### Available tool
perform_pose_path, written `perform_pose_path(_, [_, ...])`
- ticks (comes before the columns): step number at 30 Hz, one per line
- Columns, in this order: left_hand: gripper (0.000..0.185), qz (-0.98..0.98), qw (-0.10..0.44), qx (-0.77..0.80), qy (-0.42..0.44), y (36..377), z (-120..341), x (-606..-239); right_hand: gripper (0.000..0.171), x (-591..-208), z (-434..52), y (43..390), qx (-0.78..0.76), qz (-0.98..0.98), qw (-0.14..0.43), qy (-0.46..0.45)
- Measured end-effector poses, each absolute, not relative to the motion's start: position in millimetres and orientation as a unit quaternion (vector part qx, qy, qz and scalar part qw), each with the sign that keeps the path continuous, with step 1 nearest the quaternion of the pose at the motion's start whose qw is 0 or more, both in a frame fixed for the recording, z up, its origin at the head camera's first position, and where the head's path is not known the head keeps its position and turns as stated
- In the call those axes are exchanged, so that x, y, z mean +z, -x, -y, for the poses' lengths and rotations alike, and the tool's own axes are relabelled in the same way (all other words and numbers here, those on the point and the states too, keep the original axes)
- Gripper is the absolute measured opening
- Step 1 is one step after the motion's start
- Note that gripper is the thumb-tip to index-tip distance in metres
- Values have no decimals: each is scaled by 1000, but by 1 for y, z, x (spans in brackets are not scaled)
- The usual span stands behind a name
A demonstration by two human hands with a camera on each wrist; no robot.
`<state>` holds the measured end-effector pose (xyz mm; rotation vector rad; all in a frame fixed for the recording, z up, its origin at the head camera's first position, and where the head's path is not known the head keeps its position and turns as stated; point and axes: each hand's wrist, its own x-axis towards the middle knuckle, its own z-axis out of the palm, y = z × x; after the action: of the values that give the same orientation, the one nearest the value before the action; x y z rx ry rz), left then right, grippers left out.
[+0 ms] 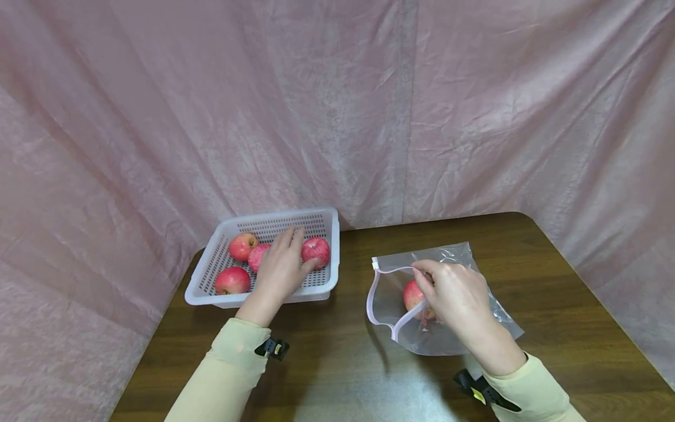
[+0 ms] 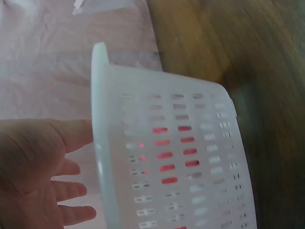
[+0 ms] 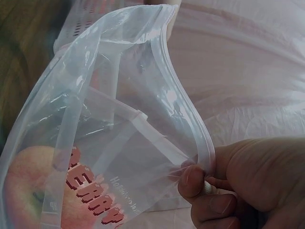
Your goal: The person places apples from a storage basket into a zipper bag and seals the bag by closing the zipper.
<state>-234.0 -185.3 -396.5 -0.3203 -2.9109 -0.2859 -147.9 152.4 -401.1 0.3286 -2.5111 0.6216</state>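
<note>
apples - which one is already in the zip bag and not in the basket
The lone apple inside the clear zip bag, whose rim the right hand pinches open. The other four lie in the white basket under the left hand.

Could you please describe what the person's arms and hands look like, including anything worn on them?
Both arms wear long pale yellow sleeves reaching to the wrists. A small black clip-like device sits at the left cuff, and a black device with a yellow mark at the right cuff. The left hand and right hand are bare, without gloves.
</note>
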Motion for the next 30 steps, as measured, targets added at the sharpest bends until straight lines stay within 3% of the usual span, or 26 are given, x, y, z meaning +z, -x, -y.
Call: perform_pose_path(30, [96, 991, -39, -72, 109, 279, 187, -401, 12, -400, -153, 148, 232, 931, 255, -119])
